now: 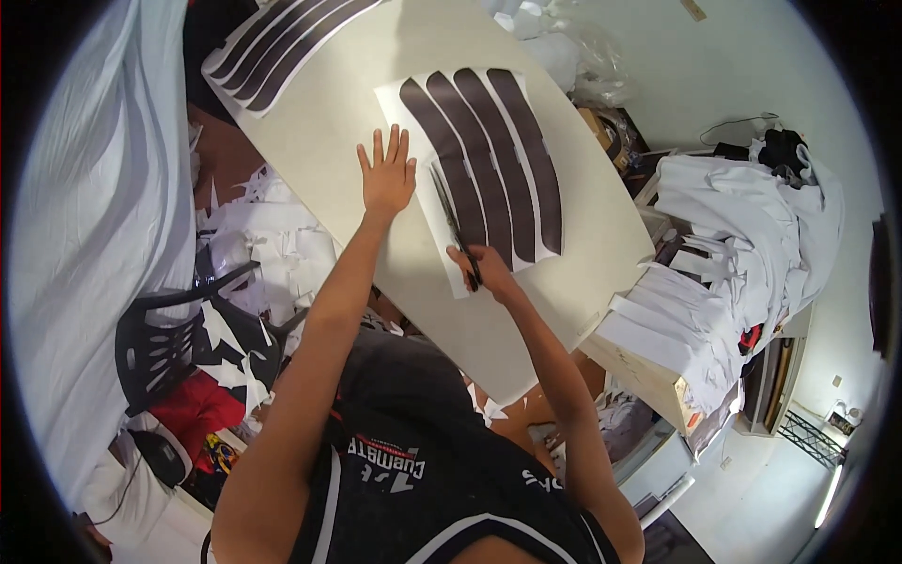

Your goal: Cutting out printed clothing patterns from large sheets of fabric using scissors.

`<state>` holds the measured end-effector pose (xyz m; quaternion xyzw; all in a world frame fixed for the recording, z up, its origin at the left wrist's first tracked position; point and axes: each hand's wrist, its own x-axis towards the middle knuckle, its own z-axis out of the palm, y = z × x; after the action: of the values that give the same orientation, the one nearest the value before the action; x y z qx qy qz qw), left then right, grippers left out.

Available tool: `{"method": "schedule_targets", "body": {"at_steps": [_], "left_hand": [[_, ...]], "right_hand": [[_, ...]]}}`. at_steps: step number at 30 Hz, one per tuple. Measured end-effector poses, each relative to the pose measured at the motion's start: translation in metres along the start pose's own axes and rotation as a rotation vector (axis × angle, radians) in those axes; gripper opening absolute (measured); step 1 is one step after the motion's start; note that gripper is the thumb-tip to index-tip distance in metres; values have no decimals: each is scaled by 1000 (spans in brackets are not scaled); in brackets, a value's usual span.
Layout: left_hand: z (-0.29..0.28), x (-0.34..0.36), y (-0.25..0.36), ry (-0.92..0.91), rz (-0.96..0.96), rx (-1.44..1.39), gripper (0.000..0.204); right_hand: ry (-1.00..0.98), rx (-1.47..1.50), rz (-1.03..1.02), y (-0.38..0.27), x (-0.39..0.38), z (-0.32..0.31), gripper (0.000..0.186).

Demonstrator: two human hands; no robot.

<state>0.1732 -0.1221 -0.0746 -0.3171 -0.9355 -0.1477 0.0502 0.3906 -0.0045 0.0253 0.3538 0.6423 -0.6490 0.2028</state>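
Left hand (386, 174) is flat on the bench (324, 132), fingers spread, gripping nothing; fingertips sit right by the left edge of the sheet, can't tell if they actually press on it. Right hand (484, 264) is curled round the handles of the black scissors (454, 222), blades pointing up the sheet, away from the body; can't tell how wide they're open. The white sheet (421, 111) with four curved dark strips (512, 155) lies on the bench in front of the person, blades along the white margin (438, 235) beside the leftmost strip. Looks like a trim along that strip's outer edge. To do it well: plant the left hand's fingertips firmly on the margin, clear of the blade line, so the sheet can't skate. Long strokes, don't snap the tips fully shut, or the edge gets steps. Turn the sheet to follow the curve rather than twisting the wrist. Main risk is nicking the dark area. Further out, a second striped sheet (282, 52) lies at the bench's far left, well clear of the cut; white offcuts (282, 246) lie beyond the bench's left edge.
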Motion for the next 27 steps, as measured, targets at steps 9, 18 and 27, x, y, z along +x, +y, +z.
{"method": "schedule_targets", "body": {"at_steps": [9, 18, 27], "left_hand": [[-14, 2, -2, -36, -3, 129, 57], [-9, -11, 3, -142, -10, 121, 57], [-18, -5, 9, -138, 49, 74, 58]], "right_hand": [[10, 101, 49, -5, 26, 3, 55], [103, -118, -39, 6, 34, 10, 56], [88, 19, -90, -13, 58, 12, 46]]}}
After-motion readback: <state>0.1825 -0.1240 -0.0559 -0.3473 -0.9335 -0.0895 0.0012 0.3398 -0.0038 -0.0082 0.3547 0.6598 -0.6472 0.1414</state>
